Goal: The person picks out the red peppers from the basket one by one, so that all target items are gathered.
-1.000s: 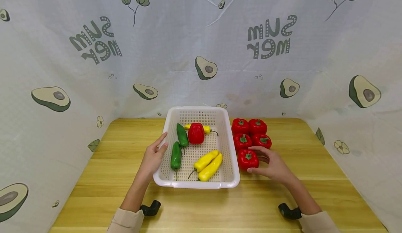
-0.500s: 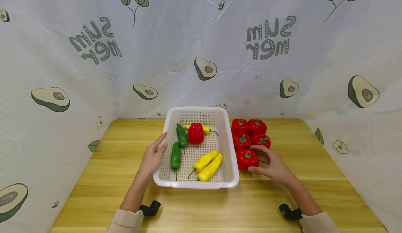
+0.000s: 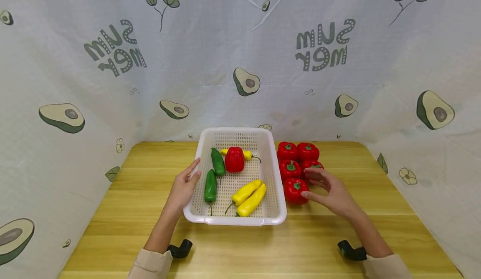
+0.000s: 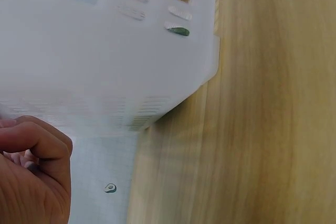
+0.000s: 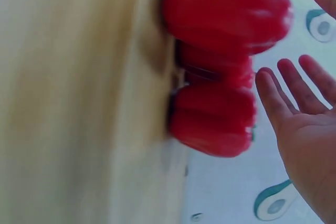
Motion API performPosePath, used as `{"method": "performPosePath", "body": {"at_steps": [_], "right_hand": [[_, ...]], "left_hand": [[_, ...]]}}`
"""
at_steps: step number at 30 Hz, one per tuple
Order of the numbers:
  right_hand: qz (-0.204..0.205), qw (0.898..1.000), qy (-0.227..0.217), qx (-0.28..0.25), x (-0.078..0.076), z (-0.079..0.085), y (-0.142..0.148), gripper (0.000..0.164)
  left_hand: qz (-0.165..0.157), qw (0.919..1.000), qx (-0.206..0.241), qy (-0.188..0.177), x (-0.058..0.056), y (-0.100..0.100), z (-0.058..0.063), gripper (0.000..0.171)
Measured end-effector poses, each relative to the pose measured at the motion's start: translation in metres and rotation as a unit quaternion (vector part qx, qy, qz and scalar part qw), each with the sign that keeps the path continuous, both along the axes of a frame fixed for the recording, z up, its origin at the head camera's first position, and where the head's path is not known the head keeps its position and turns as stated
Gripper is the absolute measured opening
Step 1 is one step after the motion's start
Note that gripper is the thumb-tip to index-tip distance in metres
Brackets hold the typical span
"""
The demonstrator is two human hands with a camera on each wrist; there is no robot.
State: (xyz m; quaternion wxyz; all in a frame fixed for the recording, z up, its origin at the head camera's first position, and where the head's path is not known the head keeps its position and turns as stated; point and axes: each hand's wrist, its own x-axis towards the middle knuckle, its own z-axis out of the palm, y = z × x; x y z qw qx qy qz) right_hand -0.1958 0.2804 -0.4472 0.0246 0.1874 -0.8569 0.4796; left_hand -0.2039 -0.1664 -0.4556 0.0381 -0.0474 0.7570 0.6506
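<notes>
My left hand grips the left rim of a white plastic basket; in the left wrist view its fingers curl at the basket's outer wall. Inside lie two green peppers, several yellow peppers and one red bell pepper. To the right of the basket, my right hand hovers with thumb and fingers spread, beside the nearest red bell pepper. Nothing is in its grasp. The right wrist view shows its fingers apart from the red bell peppers standing on the table.
Several more red bell peppers stand in two columns against the basket's right side. The wooden table ends at a white curtain printed with avocados, which closes off the back and both sides.
My right hand has drawn back up and to the right from the nearest red bell pepper, its thumb now higher. That pepper stays in place. My left hand and the basket have not moved.
</notes>
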Motion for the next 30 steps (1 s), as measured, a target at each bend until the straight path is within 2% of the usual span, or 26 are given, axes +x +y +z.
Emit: {"method": "performPosePath", "body": {"at_steps": [5, 12, 23, 30], "right_hand": [[-0.022, 1.000, 0.016, 0.005, -0.005, 0.015, -0.005, 0.057], [-0.033, 0.999, 0.005, 0.006, -0.017, 0.039, -0.022, 0.056], [0.007, 1.000, 0.004, -0.007, -0.042, 0.075, -0.069, 0.060], [0.046, 0.998, 0.011, -0.046, -0.060, 0.089, -0.106, 0.059]], "left_hand": [[0.003, 1.0000, -0.002, -0.003, 0.000, 0.000, 0.001, 0.050], [0.001, 1.0000, 0.000, -0.004, 0.000, 0.001, 0.001, 0.050], [0.001, 1.0000, 0.004, 0.006, 0.001, 0.001, 0.002, 0.049], [-0.003, 0.9999, 0.006, 0.016, 0.002, 0.000, 0.003, 0.050]]}}
